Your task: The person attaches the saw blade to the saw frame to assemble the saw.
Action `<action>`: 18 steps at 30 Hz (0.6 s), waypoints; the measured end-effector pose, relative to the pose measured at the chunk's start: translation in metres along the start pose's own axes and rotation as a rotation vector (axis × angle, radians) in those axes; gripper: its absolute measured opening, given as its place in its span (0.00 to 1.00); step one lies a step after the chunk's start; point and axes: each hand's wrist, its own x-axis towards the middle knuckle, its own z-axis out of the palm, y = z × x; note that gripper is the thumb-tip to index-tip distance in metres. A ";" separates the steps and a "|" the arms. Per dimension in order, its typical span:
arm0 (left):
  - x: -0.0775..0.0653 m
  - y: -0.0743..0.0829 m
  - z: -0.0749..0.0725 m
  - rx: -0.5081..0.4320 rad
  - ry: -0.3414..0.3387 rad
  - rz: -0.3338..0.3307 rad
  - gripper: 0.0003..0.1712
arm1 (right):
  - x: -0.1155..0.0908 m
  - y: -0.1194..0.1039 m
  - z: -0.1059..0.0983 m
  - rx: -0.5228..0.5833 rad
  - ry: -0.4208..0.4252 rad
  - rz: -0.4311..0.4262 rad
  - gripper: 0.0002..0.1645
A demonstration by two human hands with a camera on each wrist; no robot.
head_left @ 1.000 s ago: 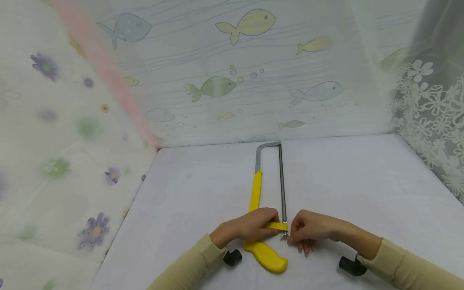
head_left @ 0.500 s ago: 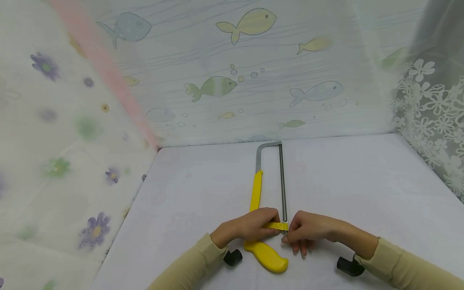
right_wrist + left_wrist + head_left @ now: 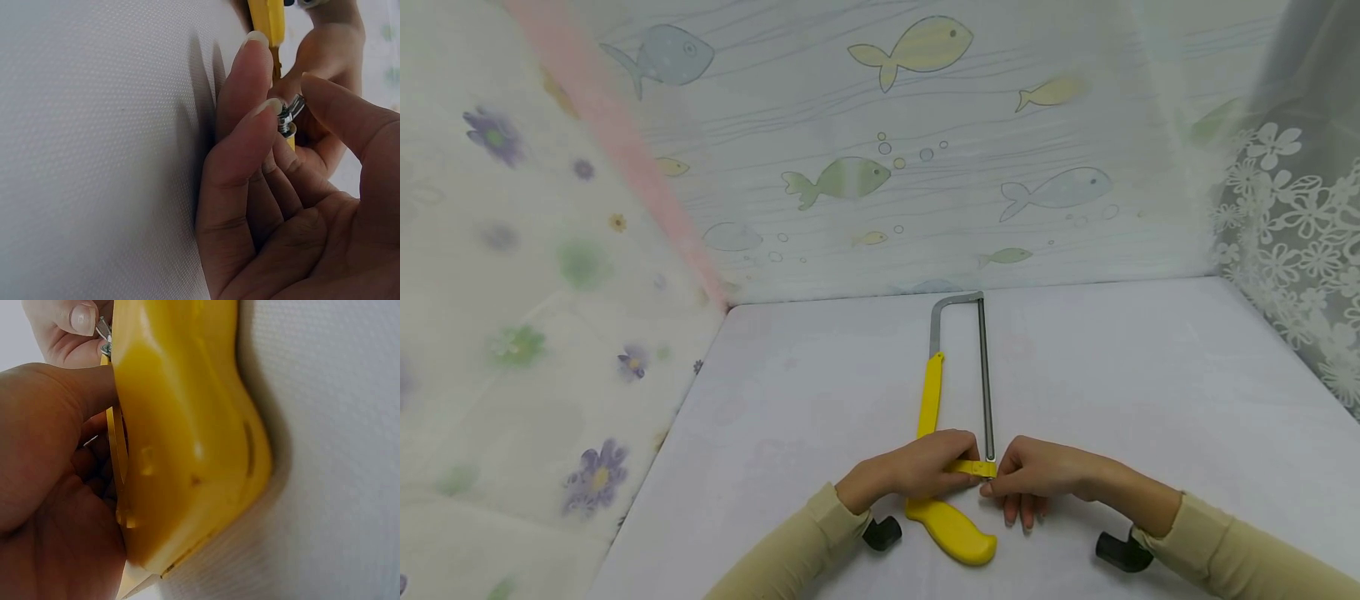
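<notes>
A hacksaw (image 3: 930, 392) with a yellow handle and grey metal front lies flat on the white-covered table, its blade (image 3: 986, 375) on the right side. My left hand (image 3: 925, 465) lies across the frame and grips the yellow crosspiece just ahead of the handle (image 3: 955, 533). At the blade's near end, my right hand (image 3: 1048, 468) has thumb and fingertips around a small metal wing nut (image 3: 294, 111). That nut is mostly covered by the fingers in the head view. The left wrist view shows the handle (image 3: 187, 437) large, with the right thumb right at the nut.
White cloth (image 3: 805, 383) covers the table under the saw. A fish-patterned curtain (image 3: 850, 117) hangs along the back edge, a flowered one (image 3: 535, 333) on the left, and white lace (image 3: 1285, 225) on the right. Black wrist devices (image 3: 1123, 552) sit under the sleeves.
My right hand has moved slightly left, its thumb coming from beside the wing nut onto it and covering it. The left hand and hacksaw have stayed nearly still.
</notes>
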 end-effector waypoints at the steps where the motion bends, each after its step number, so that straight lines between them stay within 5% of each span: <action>1: 0.000 0.000 0.000 -0.001 0.000 -0.001 0.05 | 0.000 0.000 0.000 0.001 -0.002 -0.001 0.24; 18: 0.000 0.001 0.000 0.020 0.011 0.004 0.06 | -0.007 0.003 -0.008 -0.037 -0.016 -0.048 0.12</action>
